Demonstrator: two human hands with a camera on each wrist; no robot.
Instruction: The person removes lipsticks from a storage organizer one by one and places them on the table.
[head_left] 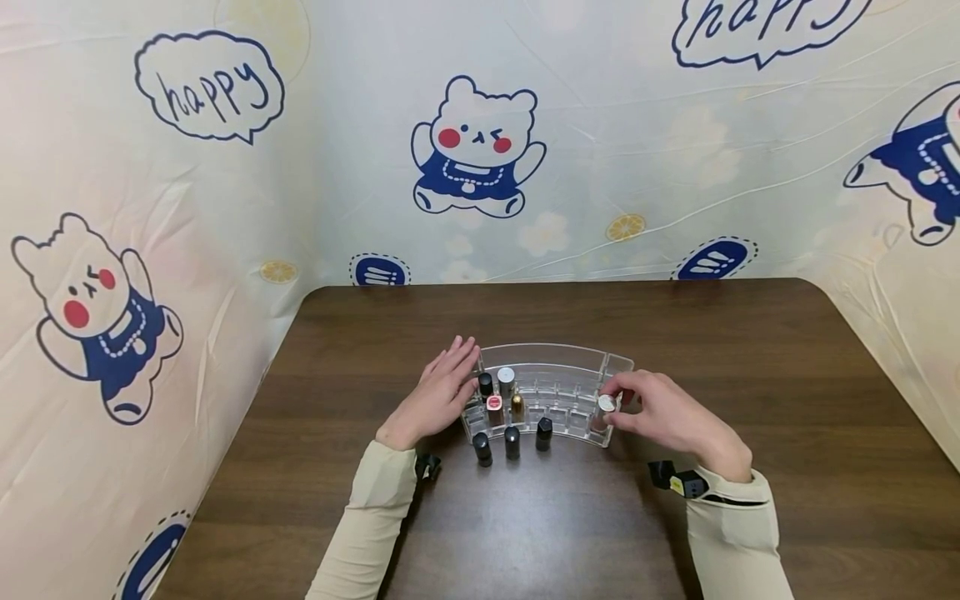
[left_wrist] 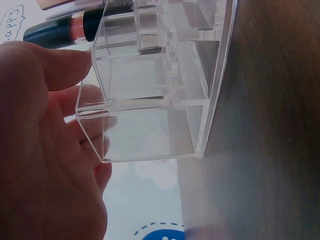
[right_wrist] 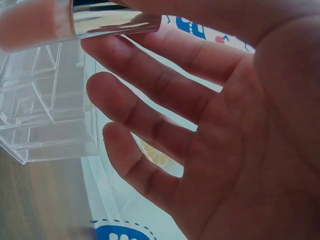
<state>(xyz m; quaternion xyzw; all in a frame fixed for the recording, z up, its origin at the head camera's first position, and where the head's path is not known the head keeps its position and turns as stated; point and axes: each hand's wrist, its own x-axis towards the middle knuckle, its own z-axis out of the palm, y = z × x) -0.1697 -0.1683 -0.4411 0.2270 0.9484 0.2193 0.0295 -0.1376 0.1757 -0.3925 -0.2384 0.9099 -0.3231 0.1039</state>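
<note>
A clear tiered lipstick organizer (head_left: 555,354) stands mid-table. At its left end my left hand (head_left: 437,392) rests against the side wall, fingers fairly straight. In the left wrist view the thumb (left_wrist: 70,64) touches the wall's edge. My right hand (head_left: 667,412) pinches a lipstick (head_left: 606,404) by its silver cap at the organizer's right end. Its pinkish body shows in the right wrist view (right_wrist: 35,25). Whether its base sits in a slot is hidden. Toward the left, the organizer holds a black-capped tube (head_left: 485,383), a silver-capped one (head_left: 506,379), a red-topped one (head_left: 494,404) and a gold one (head_left: 517,405).
Three dark tubes stand on the table along the organizer's front: one at left (head_left: 482,450), one in the middle (head_left: 512,443), one at right (head_left: 543,435). The brown wooden table (head_left: 540,533) backs onto a printed curtain (head_left: 585,183).
</note>
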